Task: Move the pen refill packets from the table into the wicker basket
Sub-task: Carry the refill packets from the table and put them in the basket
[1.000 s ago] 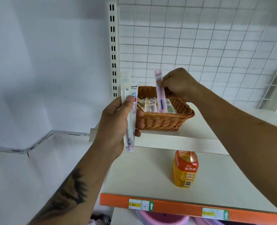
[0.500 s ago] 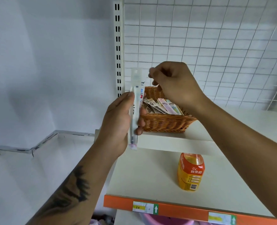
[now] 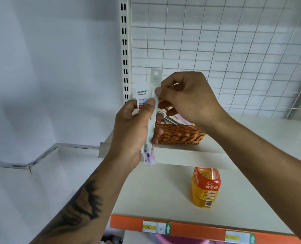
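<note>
My left hand [image 3: 133, 131] grips a small upright bundle of pen refill packets [image 3: 150, 120], long clear sleeves with white printed labels. My right hand [image 3: 188, 99] pinches the top part of the front packet between thumb and forefinger. Both hands hover just in front of the wicker basket [image 3: 179, 134], which stands on the upper white shelf and holds several refill packets [image 3: 174, 118] lying flat. The hands hide much of the basket's inside.
An orange drink bottle [image 3: 205, 189] stands on the lower shelf [image 3: 155, 196], whose front edge is an orange strip with price tags. A wire grid panel [image 3: 216, 50] and a slotted upright [image 3: 124, 50] rise behind the basket. White wall at left.
My right hand dropped a pink packet into the basket, came back empty, and now pinches the front packet in my left hand's bundle. The view shifted slightly closer.
</note>
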`<action>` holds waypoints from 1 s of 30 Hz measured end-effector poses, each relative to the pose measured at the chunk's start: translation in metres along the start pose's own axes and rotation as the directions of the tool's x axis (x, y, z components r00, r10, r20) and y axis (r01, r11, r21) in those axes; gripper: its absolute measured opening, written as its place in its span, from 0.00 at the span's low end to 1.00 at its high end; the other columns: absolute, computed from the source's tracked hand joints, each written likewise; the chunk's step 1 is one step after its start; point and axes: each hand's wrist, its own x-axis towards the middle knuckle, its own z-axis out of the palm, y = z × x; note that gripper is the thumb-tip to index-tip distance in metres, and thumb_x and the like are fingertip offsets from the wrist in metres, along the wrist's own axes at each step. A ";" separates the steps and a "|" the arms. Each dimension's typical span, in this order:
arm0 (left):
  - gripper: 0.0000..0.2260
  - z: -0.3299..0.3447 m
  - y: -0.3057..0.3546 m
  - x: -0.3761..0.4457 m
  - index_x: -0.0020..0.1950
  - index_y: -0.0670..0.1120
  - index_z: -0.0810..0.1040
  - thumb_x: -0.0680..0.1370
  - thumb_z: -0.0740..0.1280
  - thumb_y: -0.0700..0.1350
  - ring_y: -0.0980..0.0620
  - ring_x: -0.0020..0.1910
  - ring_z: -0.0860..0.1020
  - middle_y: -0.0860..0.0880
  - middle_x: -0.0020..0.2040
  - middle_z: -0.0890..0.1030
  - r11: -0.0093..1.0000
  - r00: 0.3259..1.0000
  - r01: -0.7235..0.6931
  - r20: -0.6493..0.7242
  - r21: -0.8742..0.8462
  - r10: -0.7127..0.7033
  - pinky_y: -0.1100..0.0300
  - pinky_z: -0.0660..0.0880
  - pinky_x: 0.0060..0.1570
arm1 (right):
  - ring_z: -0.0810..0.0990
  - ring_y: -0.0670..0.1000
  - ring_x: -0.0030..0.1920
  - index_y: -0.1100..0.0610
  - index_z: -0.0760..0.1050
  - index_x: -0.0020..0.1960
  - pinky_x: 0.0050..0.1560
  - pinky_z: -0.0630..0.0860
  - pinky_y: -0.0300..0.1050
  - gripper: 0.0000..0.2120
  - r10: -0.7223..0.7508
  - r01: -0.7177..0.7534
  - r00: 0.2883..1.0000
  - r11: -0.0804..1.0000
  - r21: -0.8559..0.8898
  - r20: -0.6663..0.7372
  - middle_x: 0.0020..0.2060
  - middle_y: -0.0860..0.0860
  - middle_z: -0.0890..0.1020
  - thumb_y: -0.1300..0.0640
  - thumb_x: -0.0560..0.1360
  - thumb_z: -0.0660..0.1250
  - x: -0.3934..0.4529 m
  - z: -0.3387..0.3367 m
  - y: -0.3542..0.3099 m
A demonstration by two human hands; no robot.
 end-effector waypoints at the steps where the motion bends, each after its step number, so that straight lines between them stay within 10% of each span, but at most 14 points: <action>1: 0.11 -0.001 0.000 0.001 0.59 0.46 0.79 0.84 0.65 0.52 0.48 0.28 0.78 0.46 0.39 0.84 1.000 1.000 0.008 -0.001 0.016 -0.008 0.59 0.72 0.27 | 0.87 0.61 0.37 0.59 0.81 0.43 0.38 0.85 0.59 0.05 0.031 -0.030 0.999 0.998 0.063 -0.013 0.36 0.57 0.86 0.60 0.78 0.72 0.005 -0.001 -0.001; 7: 0.13 -0.011 -0.005 0.003 0.53 0.41 0.75 0.85 0.61 0.51 0.47 0.27 0.73 0.45 0.37 0.83 0.993 0.992 0.118 0.056 -0.021 -0.117 0.59 0.72 0.31 | 0.80 0.51 0.28 0.65 0.78 0.50 0.28 0.80 0.45 0.03 0.338 -0.330 0.938 0.939 0.098 -0.079 0.38 0.60 0.83 0.66 0.81 0.67 0.062 -0.023 0.032; 12: 0.11 -0.013 -0.010 0.004 0.47 0.43 0.75 0.84 0.62 0.48 0.50 0.25 0.74 0.46 0.32 0.78 0.996 0.994 0.091 0.060 -0.027 -0.089 0.60 0.72 0.27 | 0.79 0.56 0.38 0.64 0.76 0.44 0.34 0.76 0.49 0.06 0.404 -0.238 0.914 0.626 -0.742 0.047 0.38 0.57 0.77 0.63 0.79 0.68 0.076 -0.002 0.078; 16: 0.09 -0.011 -0.003 0.006 0.58 0.44 0.78 0.85 0.61 0.47 0.49 0.28 0.79 0.46 0.38 0.83 0.989 0.988 0.143 0.064 -0.030 -0.141 0.57 0.77 0.29 | 0.77 0.55 0.41 0.60 0.72 0.42 0.33 0.70 0.45 0.06 0.374 -0.156 0.925 0.532 -0.832 0.066 0.43 0.57 0.80 0.64 0.75 0.69 0.077 0.004 0.081; 23: 0.08 -0.008 0.005 0.004 0.57 0.46 0.86 0.82 0.69 0.46 0.46 0.42 0.84 0.48 0.41 0.86 0.999 0.998 0.044 0.033 0.016 -0.044 0.49 0.81 0.45 | 0.81 0.45 0.35 0.51 0.80 0.46 0.38 0.76 0.40 0.05 -0.063 0.086 0.994 0.947 -0.310 0.084 0.36 0.46 0.84 0.55 0.80 0.67 0.016 -0.011 0.022; 30: 0.06 0.003 0.015 0.008 0.49 0.49 0.89 0.80 0.71 0.45 0.42 0.55 0.85 0.45 0.50 0.88 0.996 0.996 -0.084 -0.001 0.006 0.084 0.45 0.81 0.60 | 0.74 0.42 0.28 0.56 0.75 0.48 0.32 0.68 0.34 0.08 -0.074 0.079 0.993 0.996 -0.049 0.092 0.33 0.51 0.84 0.58 0.77 0.74 -0.049 0.001 0.012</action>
